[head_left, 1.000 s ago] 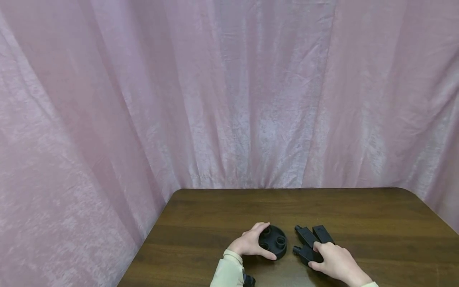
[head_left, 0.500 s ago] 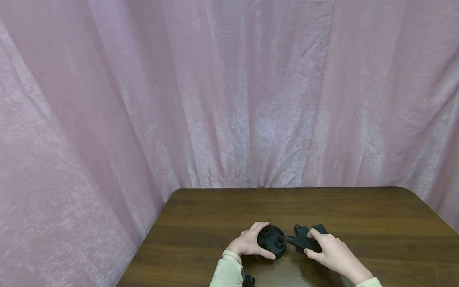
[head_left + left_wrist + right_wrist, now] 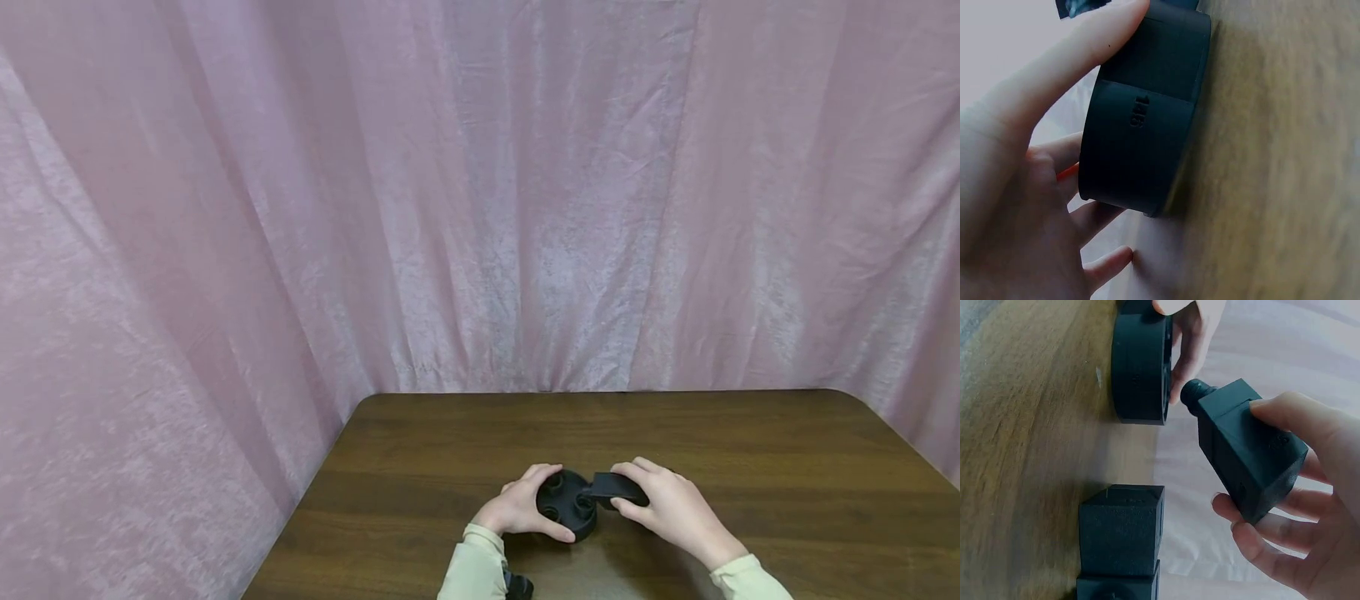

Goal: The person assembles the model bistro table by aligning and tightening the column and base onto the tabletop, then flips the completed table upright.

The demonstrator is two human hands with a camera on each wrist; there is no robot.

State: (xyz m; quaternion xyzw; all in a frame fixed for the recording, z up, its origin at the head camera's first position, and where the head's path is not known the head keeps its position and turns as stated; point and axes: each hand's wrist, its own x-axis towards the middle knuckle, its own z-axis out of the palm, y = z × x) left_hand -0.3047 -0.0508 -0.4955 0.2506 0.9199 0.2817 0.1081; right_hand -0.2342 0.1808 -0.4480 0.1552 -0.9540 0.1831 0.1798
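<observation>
My left hand (image 3: 516, 508) grips a round black base (image 3: 564, 510) by its rim, thumb on the near side and fingers on the far side. Ring-shaped sockets show on the base's top; raised marks are on its side wall (image 3: 1138, 137). In my right hand (image 3: 670, 510) is a black rectangular block (image 3: 1250, 440) with a short ridged neck (image 3: 1196, 395). It is pinched between thumb and fingers, off the table, its neck pointing toward the base. From the head view the neck end overlaps the base's right side; the right wrist view shows a gap.
Two more black blocks (image 3: 1119, 534) lie side by side on the wooden table (image 3: 420, 467), hidden behind the right hand in the head view. A small black object (image 3: 519, 586) sits by the left sleeve. Pink curtains (image 3: 480, 208) hang behind the table.
My right hand has lifted one black block from beside the others and carried it left to the base, turning its neck toward it. The left hand has stayed on the base.
</observation>
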